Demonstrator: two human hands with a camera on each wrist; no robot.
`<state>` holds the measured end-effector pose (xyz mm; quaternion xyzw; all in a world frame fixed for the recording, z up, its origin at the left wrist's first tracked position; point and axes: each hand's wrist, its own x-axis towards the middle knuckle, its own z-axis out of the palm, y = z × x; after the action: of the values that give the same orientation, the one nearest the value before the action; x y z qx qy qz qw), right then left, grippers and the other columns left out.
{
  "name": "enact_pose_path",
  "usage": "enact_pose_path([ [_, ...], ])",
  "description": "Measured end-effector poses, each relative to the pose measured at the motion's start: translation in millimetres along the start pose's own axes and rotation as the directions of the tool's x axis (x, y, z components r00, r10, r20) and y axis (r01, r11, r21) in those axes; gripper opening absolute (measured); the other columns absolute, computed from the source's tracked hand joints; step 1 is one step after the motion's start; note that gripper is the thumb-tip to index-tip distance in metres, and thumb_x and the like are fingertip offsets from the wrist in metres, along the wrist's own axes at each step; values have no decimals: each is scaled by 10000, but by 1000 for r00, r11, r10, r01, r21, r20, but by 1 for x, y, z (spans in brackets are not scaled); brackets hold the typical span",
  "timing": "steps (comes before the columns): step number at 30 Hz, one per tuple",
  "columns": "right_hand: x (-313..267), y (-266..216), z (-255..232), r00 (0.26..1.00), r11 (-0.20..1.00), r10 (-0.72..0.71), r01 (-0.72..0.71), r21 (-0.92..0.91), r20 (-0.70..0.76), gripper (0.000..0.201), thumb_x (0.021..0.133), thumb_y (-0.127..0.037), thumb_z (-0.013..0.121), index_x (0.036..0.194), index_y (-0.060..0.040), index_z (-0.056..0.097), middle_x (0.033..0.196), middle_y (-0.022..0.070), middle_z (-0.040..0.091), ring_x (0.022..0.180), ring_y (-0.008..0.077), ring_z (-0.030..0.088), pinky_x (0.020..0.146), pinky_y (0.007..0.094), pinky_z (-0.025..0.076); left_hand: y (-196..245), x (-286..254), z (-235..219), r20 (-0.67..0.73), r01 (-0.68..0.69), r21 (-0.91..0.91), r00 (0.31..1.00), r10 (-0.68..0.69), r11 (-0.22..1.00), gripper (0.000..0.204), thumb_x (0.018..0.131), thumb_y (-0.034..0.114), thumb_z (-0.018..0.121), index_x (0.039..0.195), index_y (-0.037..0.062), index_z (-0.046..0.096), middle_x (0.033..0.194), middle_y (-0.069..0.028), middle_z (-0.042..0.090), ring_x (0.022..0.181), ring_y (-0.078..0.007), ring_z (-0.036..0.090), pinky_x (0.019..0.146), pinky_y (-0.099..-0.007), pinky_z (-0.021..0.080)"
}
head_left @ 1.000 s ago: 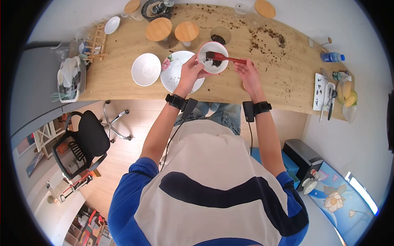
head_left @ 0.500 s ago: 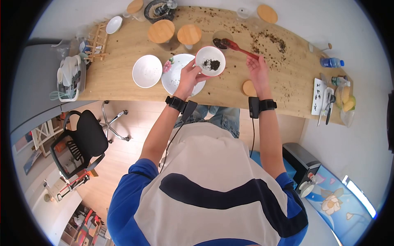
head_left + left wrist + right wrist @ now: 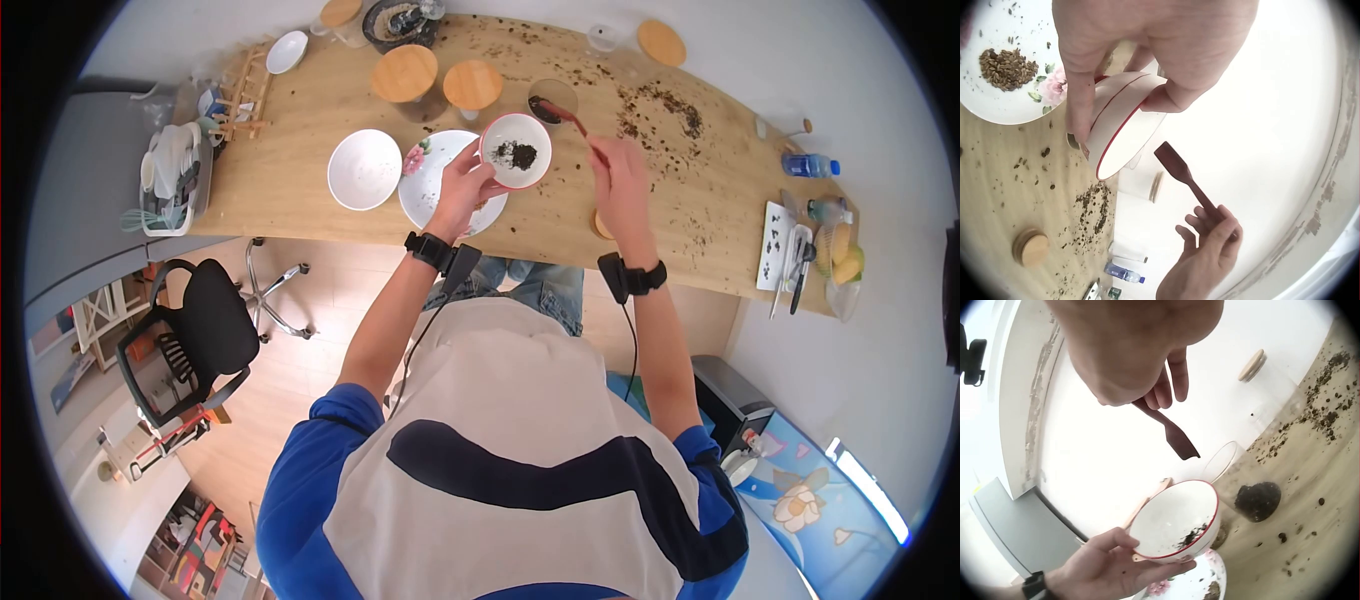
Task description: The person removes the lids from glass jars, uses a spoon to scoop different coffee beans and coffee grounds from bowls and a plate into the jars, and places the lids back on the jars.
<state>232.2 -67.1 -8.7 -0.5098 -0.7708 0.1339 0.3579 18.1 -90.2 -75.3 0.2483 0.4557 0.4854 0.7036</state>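
The left hand (image 3: 463, 190) grips a white bowl with a red rim (image 3: 537, 133) by its side; dark crumbs (image 3: 521, 155) lie inside it. In the left wrist view the bowl (image 3: 1116, 119) is between thumb and fingers. The right hand (image 3: 622, 180) pinches the handle of a dark red spatula (image 3: 1179, 441), its blade in the air, touching nothing in the right wrist view. A clear glass jar (image 3: 1230, 472) with dark material at its bottom stands beyond the bowl. Beneath the left hand is a flowered plate (image 3: 997, 109) with brown seeds (image 3: 1007, 69).
A white bowl (image 3: 364, 170) stands left of the plate. Wooden-lidded jars (image 3: 405, 73) and a mortar (image 3: 400, 22) are at the back. Dark crumbs (image 3: 660, 105) are scattered on the right of the table. A round wooden lid (image 3: 1031, 247) lies near the front edge.
The spatula has left the bowl and moved over to the glass jar. The right hand has shifted right and turned over, while the left hand keeps the bowl nearly in place.
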Motion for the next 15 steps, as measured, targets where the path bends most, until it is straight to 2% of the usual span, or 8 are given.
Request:
enact_pose_path([
  [4, -11, -20, 5, 973, 983, -165, 175, -50, 158, 222, 765, -121, 622, 979, -87, 572, 923, 55, 595, 839, 244, 559, 722, 350, 466, 2, -1, 5, 16, 3, -18, 1000, -3, 1000, 497, 845, -8, 427, 1326, -31, 306, 1154, -175, 516, 1011, -270, 577, 825, -380, 537],
  [5, -15, -19, 8, 952, 970, -223, 238, -51, 211, 236, 752, -138, 635, 975, -95, 574, 925, 47, 597, 832, 236, 561, 719, 348, 467, 2, 0, 7, 15, 2, -36, 1000, -1, 999, 510, 818, -20, 436, 1316, -28, 332, 1128, -174, 529, 978, -262, 595, 790, -352, 547],
  [6, -18, -19, 10, 953, 970, -220, 236, -55, 209, 236, 752, -138, 635, 975, -95, 574, 925, 47, 597, 832, 236, 561, 719, 348, 467, 2, 0, 8, 12, -2, -53, 1000, 3, 999, 523, 791, -32, 446, 1306, -25, 357, 1103, -173, 541, 945, -254, 613, 754, -325, 557],
  [10, -28, -17, 13, 937, 955, -256, 283, -88, 240, 248, 743, -160, 641, 977, -106, 577, 945, 29, 600, 817, 218, 564, 701, 342, 470, 5, 0, 7, 23, -4, -19, 1000, 5, 1000, 520, 791, -31, 444, 1304, -27, 359, 1103, -175, 540, 949, -256, 610, 755, -329, 558],
  [12, -31, -17, 10, 932, 953, -251, 285, -100, 261, 242, 748, -158, 636, 978, -109, 578, 952, 26, 600, 814, 215, 565, 694, 339, 471, 10, -2, 9, 53, 2, 9, 999, -2, 1000, 495, 834, -9, 422, 1318, -34, 318, 1153, -176, 518, 1004, -271, 579, 824, -384, 540],
  [15, -30, -17, 7, 944, 963, -235, 258, -75, 233, 237, 749, -158, 636, 974, -113, 578, 959, 19, 603, 800, 209, 561, 680, 331, 471, 13, -1, 10, 48, 3, 3, 999, -3, 1000, 496, 832, -1, 433, 1316, -29, 329, 1148, -170, 526, 985, -261, 590, 809, -369, 545],
])
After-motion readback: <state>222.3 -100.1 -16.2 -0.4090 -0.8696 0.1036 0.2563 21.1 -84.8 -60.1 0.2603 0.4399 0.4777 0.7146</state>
